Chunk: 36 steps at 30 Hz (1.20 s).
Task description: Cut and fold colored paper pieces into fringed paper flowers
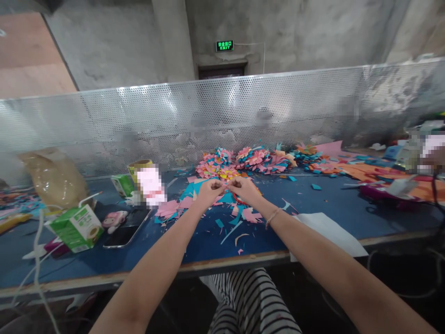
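We take the pile of paper flowers [255, 158] as our landmark; pink, blue and a little yellow, it lies just beyond our two hands, on the blue tabletop [274, 232]. Our left hand [209, 192] is in front of the pile's left part, and our right hand [243, 189] in front of its middle. Both curl inward, fingertips almost meeting; we cannot tell whether they grip a small piece or only come together, since that spot is too small to read. Nearer to us than the pile, and left of it, pink paper scraps [167, 209] lie beside a blue paper piece [194, 189] that is close to our left hand. Nearer than the pile and to its right is a white sheet [323, 227], under our right forearm. Well left of the pile lie a phone [127, 234] and a green carton [78, 227]; right of it, orange paper [365, 174] spreads out.
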Each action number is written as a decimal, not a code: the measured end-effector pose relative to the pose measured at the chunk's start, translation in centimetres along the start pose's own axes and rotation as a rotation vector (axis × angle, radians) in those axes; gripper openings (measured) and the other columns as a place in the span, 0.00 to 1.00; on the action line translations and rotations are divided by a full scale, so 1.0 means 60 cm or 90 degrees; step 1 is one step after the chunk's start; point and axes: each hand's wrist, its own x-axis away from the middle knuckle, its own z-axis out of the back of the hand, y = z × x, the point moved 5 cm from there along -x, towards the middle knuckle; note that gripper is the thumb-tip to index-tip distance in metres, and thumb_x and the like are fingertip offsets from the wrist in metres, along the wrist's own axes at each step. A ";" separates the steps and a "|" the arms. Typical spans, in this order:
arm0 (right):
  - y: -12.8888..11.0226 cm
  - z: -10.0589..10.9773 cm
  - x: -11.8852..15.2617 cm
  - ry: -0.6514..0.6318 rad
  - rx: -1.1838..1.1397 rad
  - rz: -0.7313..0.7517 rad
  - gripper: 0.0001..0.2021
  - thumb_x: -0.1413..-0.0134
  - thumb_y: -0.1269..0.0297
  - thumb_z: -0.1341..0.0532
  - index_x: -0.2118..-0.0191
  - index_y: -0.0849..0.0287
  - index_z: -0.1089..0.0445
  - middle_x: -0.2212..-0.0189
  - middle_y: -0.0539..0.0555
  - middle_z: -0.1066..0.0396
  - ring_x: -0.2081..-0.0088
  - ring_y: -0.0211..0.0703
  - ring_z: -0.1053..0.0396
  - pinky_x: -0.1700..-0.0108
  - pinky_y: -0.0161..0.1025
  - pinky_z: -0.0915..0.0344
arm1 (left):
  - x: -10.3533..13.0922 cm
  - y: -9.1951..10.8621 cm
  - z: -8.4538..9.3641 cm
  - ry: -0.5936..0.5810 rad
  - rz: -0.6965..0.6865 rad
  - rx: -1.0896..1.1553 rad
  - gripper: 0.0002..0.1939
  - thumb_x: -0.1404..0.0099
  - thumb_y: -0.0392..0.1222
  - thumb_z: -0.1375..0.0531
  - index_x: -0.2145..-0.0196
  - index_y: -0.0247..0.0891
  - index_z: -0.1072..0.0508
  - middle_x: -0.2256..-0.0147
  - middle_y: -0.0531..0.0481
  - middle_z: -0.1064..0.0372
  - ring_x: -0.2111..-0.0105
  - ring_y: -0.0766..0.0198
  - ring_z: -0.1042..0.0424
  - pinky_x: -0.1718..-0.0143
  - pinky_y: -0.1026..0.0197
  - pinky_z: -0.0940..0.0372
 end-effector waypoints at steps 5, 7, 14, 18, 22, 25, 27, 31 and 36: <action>0.006 -0.002 -0.002 -0.027 -0.009 -0.013 0.11 0.57 0.57 0.41 0.75 0.61 0.34 0.83 0.49 0.37 0.79 0.35 0.39 0.76 0.33 0.42 | 0.001 -0.005 -0.001 -0.003 0.016 0.029 0.14 0.56 0.47 0.36 0.77 0.34 0.32 0.81 0.54 0.34 0.80 0.68 0.33 0.74 0.63 0.35; 0.007 -0.001 -0.001 -0.036 -0.011 -0.017 0.10 0.57 0.58 0.42 0.76 0.61 0.34 0.83 0.48 0.37 0.80 0.34 0.40 0.77 0.33 0.43 | 0.003 -0.003 -0.002 -0.007 0.012 0.033 0.14 0.56 0.48 0.37 0.77 0.34 0.31 0.81 0.53 0.34 0.79 0.68 0.33 0.73 0.62 0.34; -0.012 -0.004 0.003 -0.032 0.020 0.035 0.08 0.55 0.61 0.44 0.74 0.61 0.35 0.80 0.49 0.37 0.77 0.34 0.40 0.75 0.32 0.43 | 0.003 -0.004 0.001 0.000 0.025 0.061 0.13 0.54 0.47 0.37 0.77 0.34 0.31 0.81 0.53 0.33 0.79 0.66 0.32 0.70 0.59 0.34; -0.019 -0.004 0.006 -0.011 0.030 0.043 0.09 0.54 0.59 0.44 0.75 0.61 0.37 0.80 0.49 0.39 0.77 0.34 0.41 0.75 0.32 0.43 | 0.000 -0.009 0.004 0.011 0.041 0.075 0.12 0.54 0.46 0.37 0.77 0.34 0.31 0.81 0.54 0.34 0.79 0.68 0.33 0.71 0.60 0.34; -0.023 0.001 0.007 0.001 0.044 0.035 0.09 0.53 0.60 0.44 0.75 0.61 0.36 0.80 0.49 0.38 0.77 0.35 0.40 0.74 0.33 0.42 | 0.000 -0.012 0.004 0.026 0.074 0.123 0.13 0.58 0.46 0.36 0.78 0.35 0.31 0.82 0.56 0.36 0.81 0.71 0.36 0.72 0.62 0.35; -0.025 0.006 0.006 0.018 0.073 0.048 0.07 0.53 0.63 0.44 0.71 0.61 0.33 0.76 0.51 0.34 0.73 0.37 0.36 0.70 0.34 0.39 | 0.000 -0.011 0.005 0.029 0.075 0.104 0.13 0.59 0.46 0.35 0.78 0.34 0.31 0.82 0.56 0.36 0.82 0.72 0.37 0.75 0.65 0.37; -0.026 0.008 0.006 0.030 0.086 0.072 0.07 0.53 0.64 0.43 0.69 0.61 0.32 0.73 0.53 0.32 0.71 0.38 0.35 0.68 0.36 0.37 | -0.001 -0.011 0.008 0.042 0.074 0.097 0.13 0.59 0.46 0.35 0.78 0.33 0.30 0.83 0.55 0.36 0.82 0.72 0.37 0.76 0.66 0.38; -0.027 0.010 0.006 0.044 0.083 0.097 0.08 0.53 0.65 0.42 0.65 0.60 0.30 0.66 0.56 0.32 0.67 0.38 0.34 0.67 0.36 0.35 | -0.002 -0.014 0.015 0.073 0.093 0.108 0.13 0.59 0.45 0.35 0.78 0.33 0.29 0.83 0.54 0.36 0.82 0.72 0.38 0.76 0.65 0.38; -0.037 0.015 0.005 0.049 0.102 0.124 0.07 0.53 0.68 0.41 0.66 0.58 0.28 0.67 0.55 0.30 0.63 0.41 0.34 0.60 0.40 0.36 | -0.002 -0.014 0.016 0.083 0.117 0.128 0.14 0.60 0.45 0.34 0.77 0.33 0.29 0.83 0.53 0.34 0.82 0.70 0.37 0.75 0.64 0.38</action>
